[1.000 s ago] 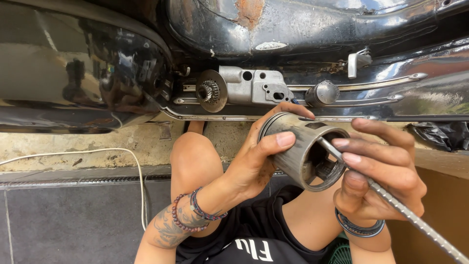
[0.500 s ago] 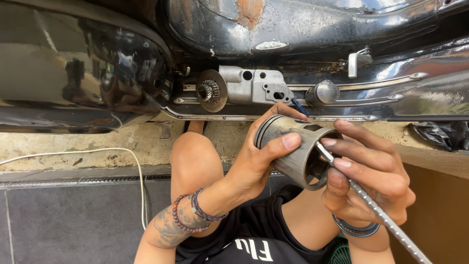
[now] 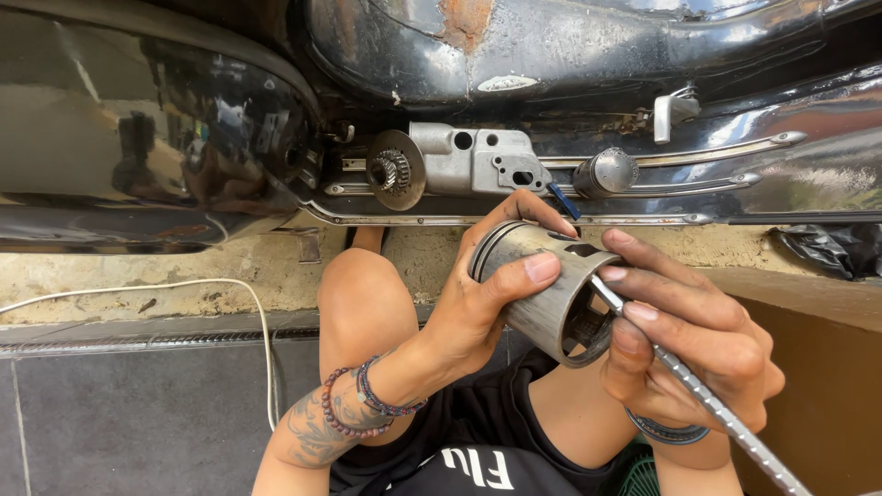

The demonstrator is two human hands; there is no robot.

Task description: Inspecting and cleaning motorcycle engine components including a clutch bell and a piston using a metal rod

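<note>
A grey metal piston (image 3: pixel 542 289) is held in mid-air above the lap, just near of the black scooter body (image 3: pixel 551 55). The left hand (image 3: pixel 487 294) is closed around its ringed crown end, thumb laid along the skirt. The right hand (image 3: pixel 689 349) is closed on a slim ridged metal tool (image 3: pixel 707 404), whose tip is set inside the open skirt.

The tool tip could slip off whatever it bears on inside and gouge the skirt wall or jab the left fingers, should it be levered hard. The piston could also twist out of the one-handed hold and drop to the tiled floor (image 3: pixel 129 404).

Against the picture of a second ago, the piston has been tipped lower and turned, and the right hand has been brought closer over the tool.
</note>
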